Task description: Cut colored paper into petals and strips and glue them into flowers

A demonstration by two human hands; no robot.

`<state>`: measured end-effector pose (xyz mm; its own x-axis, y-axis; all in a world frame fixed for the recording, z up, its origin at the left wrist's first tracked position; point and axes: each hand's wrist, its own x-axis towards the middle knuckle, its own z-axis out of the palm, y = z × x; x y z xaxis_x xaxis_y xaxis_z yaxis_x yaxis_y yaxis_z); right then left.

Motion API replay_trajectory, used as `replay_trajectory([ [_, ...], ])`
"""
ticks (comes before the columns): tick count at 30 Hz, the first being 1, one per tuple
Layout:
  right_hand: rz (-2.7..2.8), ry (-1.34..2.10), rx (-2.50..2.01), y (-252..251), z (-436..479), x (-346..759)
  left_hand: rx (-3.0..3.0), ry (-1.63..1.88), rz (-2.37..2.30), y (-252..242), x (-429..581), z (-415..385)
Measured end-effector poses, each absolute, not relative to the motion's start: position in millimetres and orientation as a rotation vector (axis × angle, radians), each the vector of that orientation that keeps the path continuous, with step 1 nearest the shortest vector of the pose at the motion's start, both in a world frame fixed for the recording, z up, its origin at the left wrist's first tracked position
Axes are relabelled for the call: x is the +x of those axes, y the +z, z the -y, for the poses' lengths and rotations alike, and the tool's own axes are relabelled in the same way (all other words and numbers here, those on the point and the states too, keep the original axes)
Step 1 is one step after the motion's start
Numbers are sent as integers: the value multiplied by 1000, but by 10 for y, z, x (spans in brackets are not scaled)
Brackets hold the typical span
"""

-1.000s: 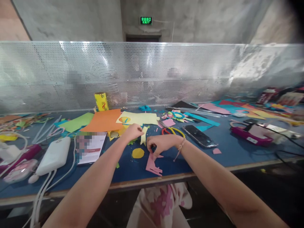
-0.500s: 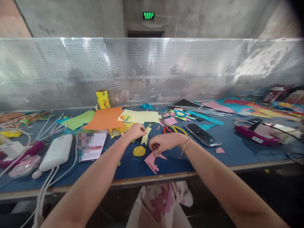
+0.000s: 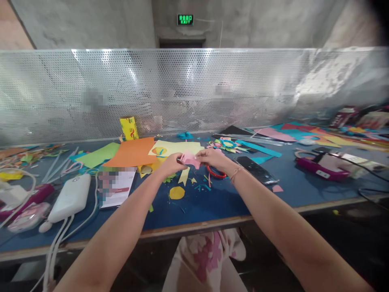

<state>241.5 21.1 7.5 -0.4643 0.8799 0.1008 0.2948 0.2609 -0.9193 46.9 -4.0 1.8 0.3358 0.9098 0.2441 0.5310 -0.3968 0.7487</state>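
Observation:
Both my hands hold a cut pink paper piece lifted above the blue table. My left hand pinches its left edge and my right hand pinches its right edge, fingers closed. Below them lie a pale yellow paper scrap, a yellow paper disc and small coloured snippets. Red-handled scissors lie just under my right wrist. A phone lies to the right of my right wrist.
Orange, green and yellow paper sheets lie behind my hands, with a paper flower. A white power bank with cables and a printed card sit at left. A magenta device sits at right. A perforated metal screen backs the table.
My right hand picked the pink paper piece up off the table and carried it up and back. My left hand let go of the yellow scrap and took hold of the pink piece.

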Motion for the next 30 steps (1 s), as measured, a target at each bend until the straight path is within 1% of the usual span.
replay_trajectory([
  [3,1814,1216,-1112,36,-228,2391,1762,977,-1056,48,511,67],
  [6,1791,1269,-1118,24,-213,2367,1585,1055,-1040,34,535,63],
  [8,1787,1270,-1074,20,-212,2360,1562,1111,-1081,10,529,39],
  [13,1646,1145,-985,-9,-281,2374,1621,1226,-1317,-10,463,-21],
  [20,1484,1026,-1054,36,-318,2380,1411,1237,-1219,8,433,-50],
  [26,1424,1013,-1065,94,-296,2439,1454,1233,-1352,24,363,-91],
  [30,1191,939,-950,113,-396,2577,1781,1180,-1658,28,276,-118],
])
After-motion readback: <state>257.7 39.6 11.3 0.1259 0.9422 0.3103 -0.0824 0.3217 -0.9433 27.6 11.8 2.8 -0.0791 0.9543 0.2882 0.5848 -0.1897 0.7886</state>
